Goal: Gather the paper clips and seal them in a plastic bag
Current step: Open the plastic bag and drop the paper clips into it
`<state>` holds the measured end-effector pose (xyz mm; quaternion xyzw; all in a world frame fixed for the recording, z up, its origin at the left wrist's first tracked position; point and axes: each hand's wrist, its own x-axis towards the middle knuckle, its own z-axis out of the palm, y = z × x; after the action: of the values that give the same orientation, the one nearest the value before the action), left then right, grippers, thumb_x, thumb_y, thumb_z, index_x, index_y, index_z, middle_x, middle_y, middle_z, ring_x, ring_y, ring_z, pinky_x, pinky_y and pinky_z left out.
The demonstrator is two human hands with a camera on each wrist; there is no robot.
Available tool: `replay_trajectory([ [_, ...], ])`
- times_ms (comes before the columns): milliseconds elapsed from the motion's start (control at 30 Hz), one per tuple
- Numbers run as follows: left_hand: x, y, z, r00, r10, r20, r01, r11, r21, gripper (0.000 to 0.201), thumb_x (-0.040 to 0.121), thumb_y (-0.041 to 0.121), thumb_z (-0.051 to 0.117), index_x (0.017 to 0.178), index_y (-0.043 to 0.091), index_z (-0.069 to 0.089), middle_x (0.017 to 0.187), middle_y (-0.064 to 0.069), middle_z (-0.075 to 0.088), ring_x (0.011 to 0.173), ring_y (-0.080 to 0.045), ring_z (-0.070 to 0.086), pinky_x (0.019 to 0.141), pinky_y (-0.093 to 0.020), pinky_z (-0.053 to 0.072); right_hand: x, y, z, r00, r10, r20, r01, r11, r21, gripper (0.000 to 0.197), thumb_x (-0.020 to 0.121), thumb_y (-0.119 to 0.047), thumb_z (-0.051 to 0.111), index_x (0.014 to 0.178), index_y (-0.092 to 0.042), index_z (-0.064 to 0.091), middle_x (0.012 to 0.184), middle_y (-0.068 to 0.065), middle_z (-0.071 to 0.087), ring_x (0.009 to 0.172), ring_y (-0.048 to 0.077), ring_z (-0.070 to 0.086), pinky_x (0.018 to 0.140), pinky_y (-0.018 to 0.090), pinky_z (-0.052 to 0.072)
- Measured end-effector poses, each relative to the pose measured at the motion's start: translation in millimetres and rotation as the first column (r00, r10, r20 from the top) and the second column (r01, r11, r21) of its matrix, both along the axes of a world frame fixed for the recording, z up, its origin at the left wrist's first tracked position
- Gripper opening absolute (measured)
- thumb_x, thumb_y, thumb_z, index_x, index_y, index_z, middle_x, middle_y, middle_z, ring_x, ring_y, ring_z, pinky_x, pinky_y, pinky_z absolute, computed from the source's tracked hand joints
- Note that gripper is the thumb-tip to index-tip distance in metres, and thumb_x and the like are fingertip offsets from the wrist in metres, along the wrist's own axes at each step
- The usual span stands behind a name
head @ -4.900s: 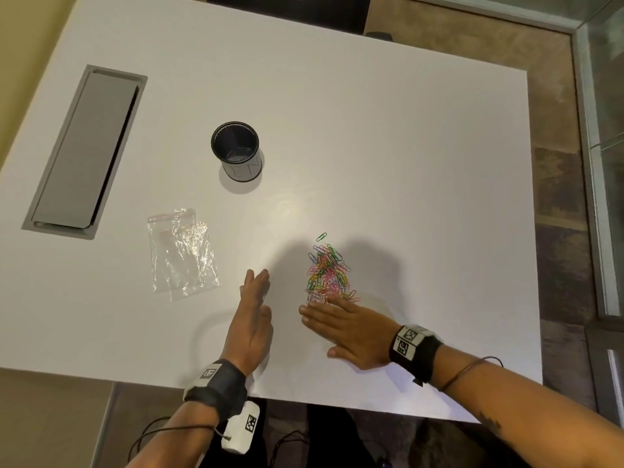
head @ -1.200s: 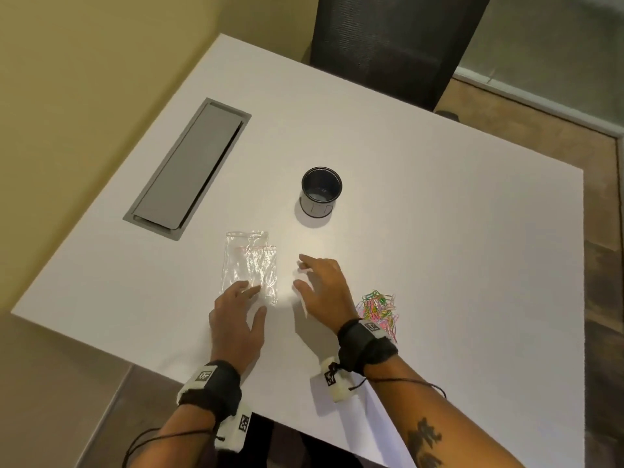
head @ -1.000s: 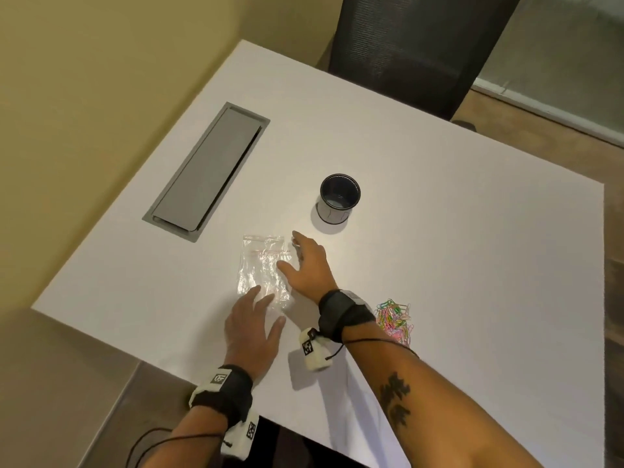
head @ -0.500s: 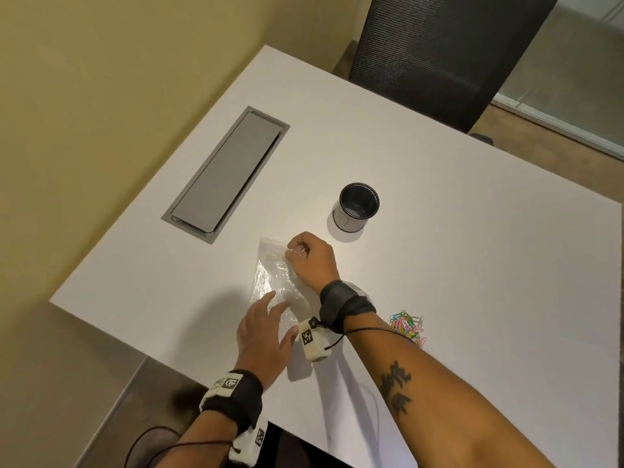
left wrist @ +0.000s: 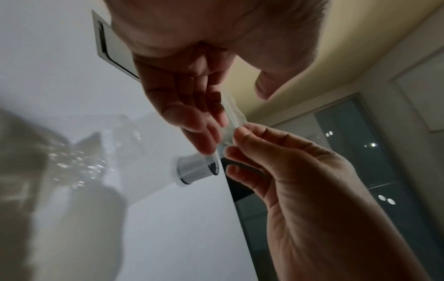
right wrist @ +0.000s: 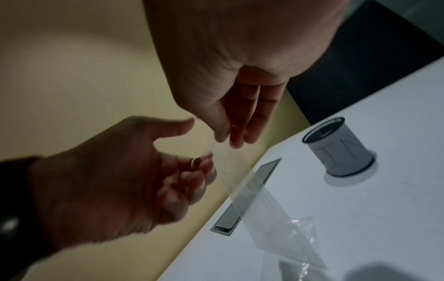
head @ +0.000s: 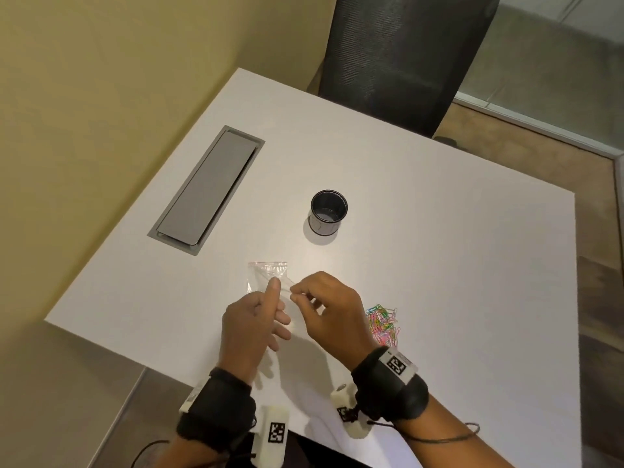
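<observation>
A pile of coloured paper clips [head: 385, 324] lies on the white table [head: 439, 265], just right of my right wrist. My right hand [head: 304, 295] pinches the top edge of a clear plastic bag [right wrist: 252, 190] between thumb and fingers and holds it above the table. My left hand [head: 270, 298] is beside it, its fingertips [left wrist: 206, 136] touching the bag's edge and its thumb standing apart. A second clear bag [head: 266, 270] lies flat on the table just beyond the hands.
A black mesh cup [head: 328, 212] stands beyond the hands. A grey cable hatch [head: 209, 185] is set into the table at the left. A black chair [head: 405, 55] stands at the far edge, and a yellow wall runs along the left side.
My right hand left the paper clips, crossed to the bags and lifted one off the table. My left hand rose from the table to meet it.
</observation>
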<state>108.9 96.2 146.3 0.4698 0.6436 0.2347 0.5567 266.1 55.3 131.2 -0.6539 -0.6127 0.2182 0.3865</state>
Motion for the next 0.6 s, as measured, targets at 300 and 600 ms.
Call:
replay_trajectory([
  [300, 57.1, -18.9, 10.3, 0.979, -0.183, -0.088, 0.180, 0.983, -0.044, 0.027, 0.099, 0.021, 0.061, 0.075, 0.008, 0.066, 0.064, -0.007, 0.074, 0.058, -0.026, 0.077, 0.055, -0.038, 0.055, 37.6, -69.0, 9.5, 0.994, -0.102, -0.041, 0.097, 0.990, -0.097, 0.013, 0.104, -0.018, 0.065, 0.102, -0.018, 0.078, 0.100, -0.006, 0.072, 0.089, 0.008, 0.067, 0.069, 0.020, 0.061],
  [600, 103.4, -37.6, 17.9, 0.831, -0.503, -0.237, 0.520, 0.854, 0.012, 0.034, 0.080, 0.035, 0.053, 0.077, 0.001, 0.058, 0.078, -0.020, 0.072, 0.081, -0.041, 0.074, 0.075, -0.055, 0.059, 80.2, -104.5, 1.9, 0.939, -0.314, -0.138, 0.296, 0.946, -0.136, 0.017, 0.098, -0.014, 0.071, 0.082, -0.018, 0.073, 0.078, -0.010, 0.070, 0.074, 0.012, 0.067, 0.068, 0.037, 0.057],
])
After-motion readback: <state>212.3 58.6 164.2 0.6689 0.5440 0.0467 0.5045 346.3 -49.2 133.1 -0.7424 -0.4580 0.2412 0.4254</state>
